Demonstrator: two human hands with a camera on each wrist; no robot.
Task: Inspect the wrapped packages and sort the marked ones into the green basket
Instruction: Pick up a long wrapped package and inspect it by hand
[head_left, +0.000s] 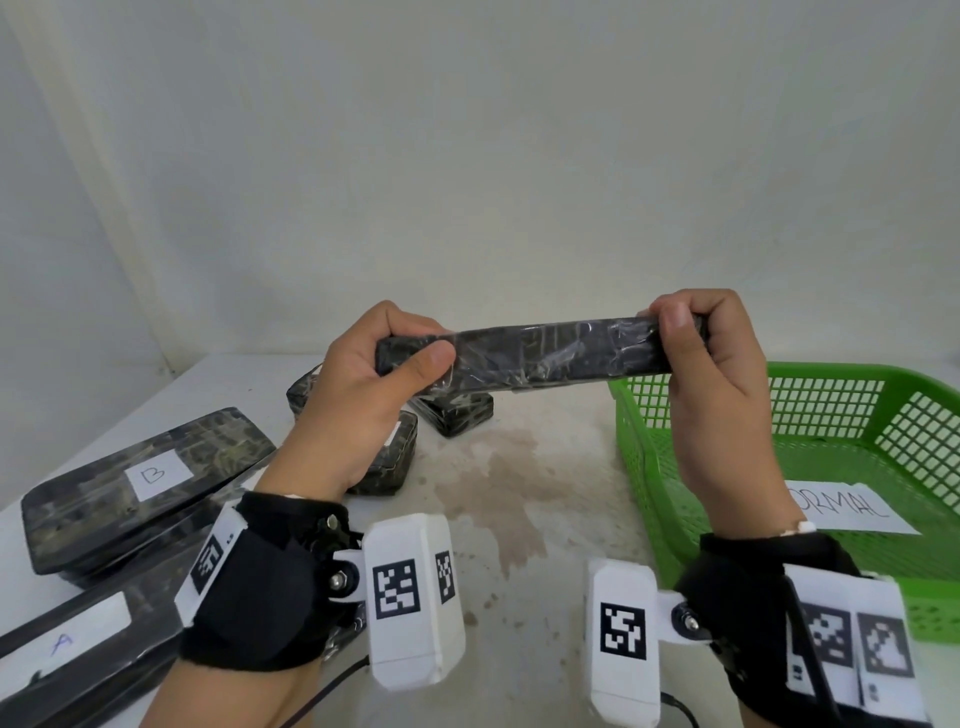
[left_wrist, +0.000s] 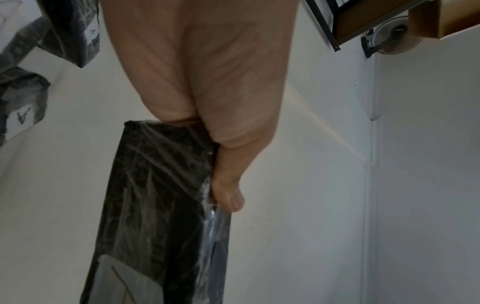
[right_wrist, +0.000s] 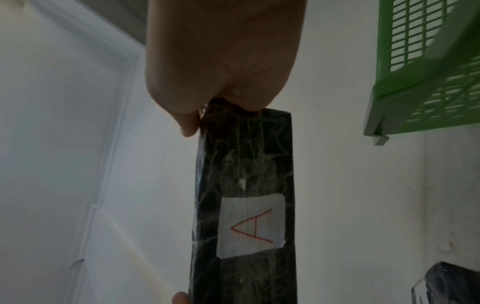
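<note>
A long dark package (head_left: 540, 356) wrapped in clear film is held up edge-on over the table by both hands. My left hand (head_left: 395, 358) grips its left end, and my right hand (head_left: 691, 332) grips its right end. In the right wrist view the package (right_wrist: 246, 185) shows a white label with a red letter A (right_wrist: 252, 226) on its underside. The left wrist view shows the package (left_wrist: 161, 205) with my thumb along its edge. The green basket (head_left: 893, 379) stands at the right with a paper slip (head_left: 852, 512) inside.
Other wrapped packages lie on the white table (head_left: 545, 493): one labelled B (head_left: 150, 467) at the left, one labelled A (head_left: 62, 649) at the near left, and more behind my left hand (head_left: 457, 415). A brownish stain marks the table's middle. A wall stands behind.
</note>
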